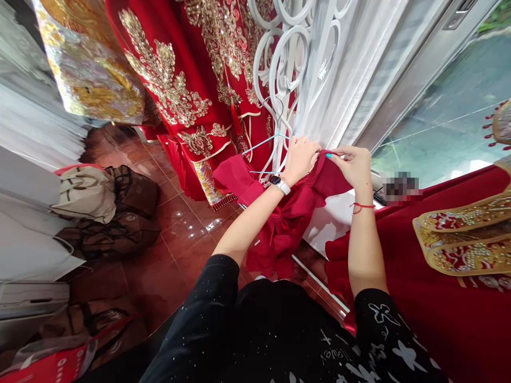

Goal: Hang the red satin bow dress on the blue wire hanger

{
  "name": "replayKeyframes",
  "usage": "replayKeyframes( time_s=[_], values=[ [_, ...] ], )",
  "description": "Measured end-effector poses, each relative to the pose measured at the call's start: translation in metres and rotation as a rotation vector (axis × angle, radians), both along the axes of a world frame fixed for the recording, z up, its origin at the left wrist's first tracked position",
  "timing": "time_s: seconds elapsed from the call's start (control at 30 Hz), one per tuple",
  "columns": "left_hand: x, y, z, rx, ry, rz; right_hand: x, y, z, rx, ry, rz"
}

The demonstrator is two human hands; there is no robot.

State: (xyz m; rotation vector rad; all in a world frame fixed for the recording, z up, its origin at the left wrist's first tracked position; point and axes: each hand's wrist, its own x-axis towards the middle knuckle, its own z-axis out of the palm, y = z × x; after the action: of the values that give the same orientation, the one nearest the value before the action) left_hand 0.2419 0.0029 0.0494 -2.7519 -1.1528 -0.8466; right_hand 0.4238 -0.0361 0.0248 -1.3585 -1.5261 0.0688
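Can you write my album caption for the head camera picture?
Left hand and right hand hold a red garment on a blue hanger near white scrollwork.

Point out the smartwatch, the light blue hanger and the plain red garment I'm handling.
Smartwatch [275,181]: head view, on its dark face.
Light blue hanger [260,144]: head view, on its sloping upper bar.
Plain red garment [288,216]: head view, on its gathered middle.

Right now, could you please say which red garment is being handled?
The plain crimson garment on the light-blue hanger, held by the left hand and right hand. The left-side garment and right-side garment bear gold decoration.
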Motion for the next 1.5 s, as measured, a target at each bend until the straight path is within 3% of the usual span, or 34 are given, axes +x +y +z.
replayKeyframes(
  time_s=[0.13,0.27,0.47,0.67,0.77,0.83,0.97,1.03,1.13,1.23,1.33,1.5],
  values=[
    [0.001,0.003,-0.005,0.004,-0.105,-0.04,0.015,-0.002,0.004,-0.132,-0.003,0.144],
    [0.002,0.006,-0.01,0.017,-0.142,-0.047,0.007,-0.004,-0.008,-0.157,-0.036,0.199],
    [0.001,0.008,-0.01,0.026,-0.088,-0.016,-0.017,0.007,-0.015,0.017,0.005,0.007],
    [-0.008,0.008,-0.003,-0.016,-0.044,-0.028,-0.039,0.02,-0.009,0.121,0.016,0.079],
    [-0.031,0.001,0.001,0.005,-0.123,-0.128,-0.037,0.012,-0.021,0.161,0.063,0.008],
    [-0.06,-0.004,0.001,0.056,-0.19,-0.103,-0.033,0.001,-0.034,0.182,0.103,-0.09],
    [-0.142,-0.001,-0.012,0.139,-0.41,0.23,-0.029,-0.022,-0.057,0.152,0.107,-0.142],
    [-0.183,0.009,-0.023,0.078,-0.47,0.349,-0.03,-0.026,-0.063,0.084,0.022,-0.07],
    [-0.226,0.026,-0.041,-0.149,-0.44,0.304,-0.029,-0.023,-0.06,-0.04,-0.097,0.027],
    [-0.238,0.029,-0.057,-0.25,-0.426,0.293,-0.022,-0.016,-0.05,-0.1,-0.104,0.123],
    [-0.232,0.012,-0.066,-0.199,-0.446,0.39,-0.013,-0.016,-0.038,-0.115,-0.072,0.213],
    [-0.231,-0.029,-0.057,-0.241,-0.492,0.384,-0.009,-0.037,-0.022,-0.113,-0.036,0.204]
  ],
)
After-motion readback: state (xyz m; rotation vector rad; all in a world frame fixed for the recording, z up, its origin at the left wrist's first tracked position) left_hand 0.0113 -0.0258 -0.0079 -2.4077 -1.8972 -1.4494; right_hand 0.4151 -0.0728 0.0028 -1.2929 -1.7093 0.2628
